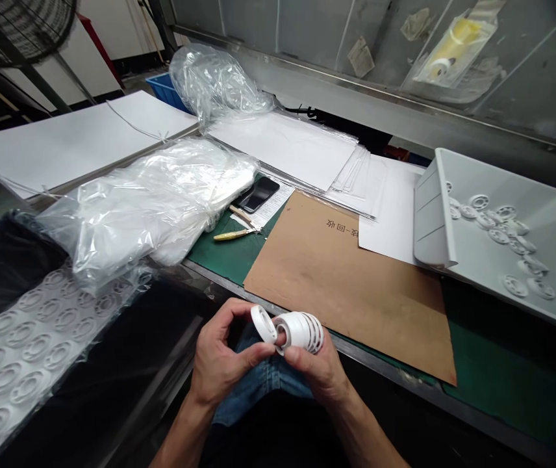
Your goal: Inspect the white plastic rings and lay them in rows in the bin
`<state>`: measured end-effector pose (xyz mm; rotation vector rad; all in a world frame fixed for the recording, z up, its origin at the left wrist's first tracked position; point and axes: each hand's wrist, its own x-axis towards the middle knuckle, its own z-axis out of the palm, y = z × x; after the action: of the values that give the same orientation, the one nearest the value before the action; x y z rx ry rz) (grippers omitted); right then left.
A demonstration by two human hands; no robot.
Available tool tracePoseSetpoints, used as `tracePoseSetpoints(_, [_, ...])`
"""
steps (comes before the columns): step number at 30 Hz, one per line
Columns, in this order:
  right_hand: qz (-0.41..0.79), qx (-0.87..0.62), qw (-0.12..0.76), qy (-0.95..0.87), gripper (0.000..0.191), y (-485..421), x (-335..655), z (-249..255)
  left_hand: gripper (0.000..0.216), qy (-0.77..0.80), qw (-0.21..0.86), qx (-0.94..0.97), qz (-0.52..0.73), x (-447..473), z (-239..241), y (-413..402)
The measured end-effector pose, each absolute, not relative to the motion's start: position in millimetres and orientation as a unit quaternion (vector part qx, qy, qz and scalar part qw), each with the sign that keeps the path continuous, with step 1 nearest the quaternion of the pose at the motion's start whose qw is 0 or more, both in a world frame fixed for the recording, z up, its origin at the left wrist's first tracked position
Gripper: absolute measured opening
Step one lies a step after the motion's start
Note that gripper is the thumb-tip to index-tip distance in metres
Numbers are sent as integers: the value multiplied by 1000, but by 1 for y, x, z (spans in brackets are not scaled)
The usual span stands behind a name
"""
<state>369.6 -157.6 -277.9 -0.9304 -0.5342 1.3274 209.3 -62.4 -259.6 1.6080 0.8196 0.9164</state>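
Pinching one white ring (263,324) in left hand (219,357) grip, thumb against fingers; tilted just beside the end of ring stack (298,330), can't tell if touching. Clamping that stack in right hand (324,374) grip, fingertip showing in its bore. Holding both over the lap, just short of bench (492,351) front edge. Reading it as mid-handling: several gathered, one apart.

Near left, seeing rows of rings (39,351) laid out on a pale sheet, partly under clear plastic bag (156,201). Would call that portion done; can't confirm.

Mind the bench edge close to both hands. Beyond it, most room for moving on flat cardboard (351,279). Farther right, loose rings (499,234) in grey bin (434,221): likely more left. Mind the raised bin wall. Tighter left of cardboard: yellow-handled cutters (232,234), then phone (261,194). Farther back, white sheets (292,146).
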Motion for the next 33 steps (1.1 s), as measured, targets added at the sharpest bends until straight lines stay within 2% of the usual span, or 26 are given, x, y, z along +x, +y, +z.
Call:
tracePoseSetpoints(11, [579,-452,626,-263,27,-161,366,-282,54,399,651,509,397,214,-269,-74])
tracePoseSetpoints(17, [578,-426,651,-246,34,-156,366,-275,61,388,688,491,368,211,-274,-75])
tracePoseSetpoints(27, [572,-414,666,-239,33,-154,369,-270,62,390,710,498,312,207,-276,-74])
tracePoseSetpoints(33, [559,-465,644,-236,33,-153,368,-266,54,399,676,532,317,207,-274,-75])
